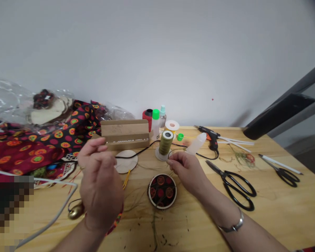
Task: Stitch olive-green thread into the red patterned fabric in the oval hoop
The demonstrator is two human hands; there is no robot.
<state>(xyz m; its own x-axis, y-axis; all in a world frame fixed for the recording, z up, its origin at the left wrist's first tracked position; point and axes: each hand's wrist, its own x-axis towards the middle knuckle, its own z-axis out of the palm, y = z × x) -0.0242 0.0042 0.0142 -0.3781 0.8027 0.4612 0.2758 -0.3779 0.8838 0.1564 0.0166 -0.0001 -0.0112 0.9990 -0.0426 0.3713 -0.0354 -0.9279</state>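
Note:
My right hand [185, 168] pinches what looks like a strand of olive-green thread between thumb and fingertips, just right of an upright thread spool [166, 144]. Raised over the table at the left, my left hand [101, 182] has its fingers curled in; whatever they may hold is hidden. Between and below the hands lies a round disc [162, 191] covered in dark patterned fabric with a pale rim. Loose green threads [154, 229] trail below it. A bare wooden disc [126, 161] with a yellow cord sits right of my left hand.
Black-handled scissors [233, 185], smaller scissors [285, 173] and a glue gun [211, 136] lie at the right. A white glue bottle [198, 142], cardboard box [124, 134] and green-capped bottle [155, 124] stand behind. Patterned fabric [76, 129] heaps at the left, near a brass bell [76, 211].

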